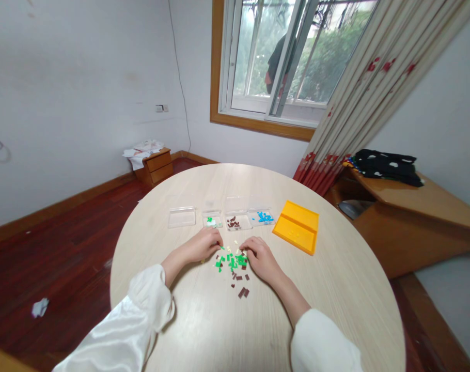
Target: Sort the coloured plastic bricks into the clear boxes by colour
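Note:
My left hand (204, 243) rests at the left edge of a loose pile, fingers pinched, with a small green piece (222, 248) at the fingertips. My right hand (261, 257) is at the pile's right side, its fingers curled down among the pieces; what they hold, if anything, is hidden. Between the hands lie small flat green plastic pieces (235, 262), mixed with brown pieces (243, 292) and a few pale yellow ones. Just beyond my left hand, a small see-through box (218, 223) contains green pieces. Beside it, another see-through box (245, 221) has brown pieces inside.
Blue pieces (264, 217) lie in a see-through box at the right end of the row. A see-through box (182, 217) stands at the left end. An open yellow case (313, 227) holds some small yellow pieces. All stand on a round wooden table (204, 320).

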Tool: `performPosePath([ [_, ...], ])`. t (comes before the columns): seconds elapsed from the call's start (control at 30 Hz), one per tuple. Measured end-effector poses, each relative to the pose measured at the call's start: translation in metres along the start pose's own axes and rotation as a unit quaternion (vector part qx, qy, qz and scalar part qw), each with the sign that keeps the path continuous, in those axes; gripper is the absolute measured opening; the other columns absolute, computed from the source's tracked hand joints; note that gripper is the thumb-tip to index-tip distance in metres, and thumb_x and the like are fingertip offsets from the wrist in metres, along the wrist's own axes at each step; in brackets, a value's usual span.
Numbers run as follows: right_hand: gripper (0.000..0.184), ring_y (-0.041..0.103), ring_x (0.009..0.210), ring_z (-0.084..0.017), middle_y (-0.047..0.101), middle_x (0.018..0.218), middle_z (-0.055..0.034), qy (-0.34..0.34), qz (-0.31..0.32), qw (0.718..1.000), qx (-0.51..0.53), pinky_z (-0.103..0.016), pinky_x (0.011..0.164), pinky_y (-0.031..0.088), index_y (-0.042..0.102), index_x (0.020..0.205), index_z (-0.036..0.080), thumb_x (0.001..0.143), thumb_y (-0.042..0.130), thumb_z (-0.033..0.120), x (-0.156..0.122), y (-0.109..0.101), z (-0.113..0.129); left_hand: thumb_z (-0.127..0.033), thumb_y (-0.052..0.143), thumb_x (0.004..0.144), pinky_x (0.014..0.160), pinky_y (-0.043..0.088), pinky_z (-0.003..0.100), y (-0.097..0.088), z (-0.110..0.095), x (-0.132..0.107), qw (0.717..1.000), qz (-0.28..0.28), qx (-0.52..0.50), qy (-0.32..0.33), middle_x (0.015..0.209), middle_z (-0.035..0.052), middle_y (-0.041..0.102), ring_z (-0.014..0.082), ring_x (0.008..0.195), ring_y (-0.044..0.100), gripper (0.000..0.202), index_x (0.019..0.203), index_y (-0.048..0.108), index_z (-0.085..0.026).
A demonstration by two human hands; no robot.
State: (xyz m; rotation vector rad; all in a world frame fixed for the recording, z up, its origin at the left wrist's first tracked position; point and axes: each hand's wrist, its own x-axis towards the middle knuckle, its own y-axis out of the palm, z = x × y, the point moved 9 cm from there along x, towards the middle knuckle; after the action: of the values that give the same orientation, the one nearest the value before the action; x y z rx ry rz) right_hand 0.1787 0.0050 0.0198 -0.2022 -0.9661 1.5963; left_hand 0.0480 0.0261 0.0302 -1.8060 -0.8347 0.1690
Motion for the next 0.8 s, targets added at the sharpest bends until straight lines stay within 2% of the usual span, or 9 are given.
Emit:
performPosePath([
  [0.17,0.03,0.051,0.082,-0.018,0.06,0.081,-0.004,-0.004,-0.002,1.0,0.004,-0.035,0.077,0.04,0.063,0.077,0.02,0.072,0.041,0.0,0.0,0.0,0.0,-0.013,0.056,0.08,0.077,0.039,0.028,-0.002,0.003,0.0,1.0,-0.007,-0.009,-0.016,0.081,0.0042,0.063,0.0171,0.082,0.054,0.007,0.08,0.063,-0.016],
  [0.3,0.03,0.051,0.083,-0.019,0.06,0.081,-0.0044,-0.001,0.002,1.0,0.001,-0.035,0.078,0.04,0.063,0.077,0.019,0.073,0.041,0.0,0.0,0.0,0.0,-0.016,0.052,0.084,0.077,0.039,0.031,-0.015,0.015,-0.003,0.996,-0.045,0.013,-0.072,0.084,0.0053,0.061,0.0184,0.083,0.053,0.01,0.081,0.063,-0.016],
  [0.4,0.029,0.051,0.084,-0.019,0.06,0.081,-0.0048,0.005,0.006,1.0,-0.002,-0.036,0.078,0.04,0.062,0.077,0.019,0.073,0.041,0.0,-0.001,0.001,0.0,-0.016,0.049,0.085,0.078,0.036,0.034,-0.034,0.028,-0.009,0.983,-0.125,0.054,-0.127,0.09,0.0062,0.061,0.0208,0.088,0.052,0.013,0.085,0.062,-0.017],
  [0.53,0.029,0.051,0.084,-0.019,0.06,0.082,-0.005,0.006,0.009,1.0,-0.006,-0.036,0.078,0.04,0.062,0.077,0.019,0.074,0.041,0.0,-0.001,0.001,0.0,-0.016,0.048,0.085,0.077,0.034,0.035,-0.056,0.043,-0.02,0.945,-0.245,0.098,-0.193,0.089,0.006,0.06,0.0225,0.089,0.05,0.014,0.085,0.062,-0.017],
  [0.63,0.029,0.051,0.083,-0.019,0.06,0.082,-0.0046,0.002,0.008,1.0,-0.007,-0.035,0.078,0.04,0.062,0.076,0.019,0.074,0.041,0.0,-0.001,0.001,0.0,-0.017,0.049,0.085,0.076,0.033,0.035,-0.059,0.05,-0.024,0.928,-0.282,0.105,-0.22,0.089,0.006,0.06,0.0228,0.09,0.05,0.015,0.084,0.063,-0.018],
  [0.73,0.03,0.051,0.083,-0.019,0.06,0.082,-0.0041,0.001,0.008,1.0,-0.004,-0.035,0.078,0.04,0.062,0.077,0.02,0.073,0.04,-0.001,-0.001,0.001,0.0,-0.018,0.052,0.083,0.078,0.033,0.036,-0.056,0.055,-0.024,0.921,-0.288,0.11,-0.236,0.095,0.0067,0.059,0.0233,0.093,0.049,0.02,0.099,0.063,-0.018],
  [0.8,0.03,0.051,0.083,-0.019,0.06,0.081,-0.0039,0.003,0.009,1.0,-0.003,-0.035,0.078,0.04,0.061,0.077,0.02,0.073,0.04,-0.001,-0.001,0.001,-0.001,-0.019,0.055,0.082,0.079,0.033,0.036,-0.054,0.057,-0.023,0.92,-0.286,0.113,-0.241,0.098,0.0072,0.057,0.0235,0.094,0.049,0.036,0.119,0.055,-0.019],
])
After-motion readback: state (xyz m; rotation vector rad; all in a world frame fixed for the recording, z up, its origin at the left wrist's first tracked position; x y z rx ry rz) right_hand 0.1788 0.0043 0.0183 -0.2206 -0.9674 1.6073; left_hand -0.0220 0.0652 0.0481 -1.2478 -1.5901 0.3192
